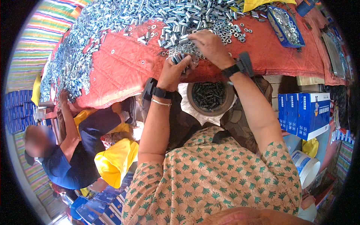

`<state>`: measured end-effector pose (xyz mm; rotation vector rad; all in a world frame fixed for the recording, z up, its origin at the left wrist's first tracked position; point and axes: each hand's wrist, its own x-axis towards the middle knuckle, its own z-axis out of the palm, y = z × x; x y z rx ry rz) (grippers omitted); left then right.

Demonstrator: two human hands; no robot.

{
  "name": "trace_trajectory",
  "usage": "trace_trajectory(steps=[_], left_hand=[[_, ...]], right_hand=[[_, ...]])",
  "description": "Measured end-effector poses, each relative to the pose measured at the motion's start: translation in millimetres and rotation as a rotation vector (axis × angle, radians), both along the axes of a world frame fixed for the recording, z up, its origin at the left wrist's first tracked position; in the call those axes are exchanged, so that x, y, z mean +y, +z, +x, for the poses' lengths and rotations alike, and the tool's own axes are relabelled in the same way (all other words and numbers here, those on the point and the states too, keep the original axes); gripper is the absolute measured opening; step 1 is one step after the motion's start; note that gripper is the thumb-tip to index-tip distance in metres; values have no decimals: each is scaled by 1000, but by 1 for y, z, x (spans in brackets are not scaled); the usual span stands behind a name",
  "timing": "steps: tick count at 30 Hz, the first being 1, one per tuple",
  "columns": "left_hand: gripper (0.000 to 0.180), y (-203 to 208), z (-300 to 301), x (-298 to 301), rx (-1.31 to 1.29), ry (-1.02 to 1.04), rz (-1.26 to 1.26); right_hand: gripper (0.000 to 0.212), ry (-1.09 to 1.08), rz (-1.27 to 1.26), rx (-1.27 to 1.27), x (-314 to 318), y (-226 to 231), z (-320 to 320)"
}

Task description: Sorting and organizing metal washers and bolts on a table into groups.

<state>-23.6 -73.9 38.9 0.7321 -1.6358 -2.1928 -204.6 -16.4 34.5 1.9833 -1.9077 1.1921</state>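
At the desk's (123, 71) near edge, the left hand (173, 72) grips a bundle of metal sleeves (179, 58) directly above a bowl (210, 97), while the right hand (210, 45), fingers curled, apparently picks nuts (228, 35) from the heap. A second person (71, 150) sits alongside.

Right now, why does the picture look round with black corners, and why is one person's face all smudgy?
In the head view, the fisheye lens bends straight edges, so the red cloth curves and the corners go black. The co-worker's face is blurred; the rest is sharp. Bright light glints off the metal sleeves. The left hand grips some; the right hand rests on the nuts.
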Motion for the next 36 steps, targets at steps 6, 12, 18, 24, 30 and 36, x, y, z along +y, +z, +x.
trace_trajectory(steps=[6, 12, 18, 24, 30, 36], left_hand=[[14, 8, -5, -2, 126, 156, 173], [13, 5, 1, -15, 133, 58, 237], [11, 14, -7, -2, 119, 151, 327], [13, -2, -8, -5, 101, 93, 144], [13, 4, -10, -1, 25, 153, -34], [14, 3, -8, -4, -101, 37, -249]], right_hand=[[36, 63, 8, 218, -17, -5, 14], [30, 6, 34, 40, -10, -9, -2], [18, 112, 106, -410, 16, 14, -11], [17, 234, 193, -377, 22, 18, -4], [17, 240, 44, -135, 23, 18, -10], [15, 333, 125, -249, 29, 19, -18]])
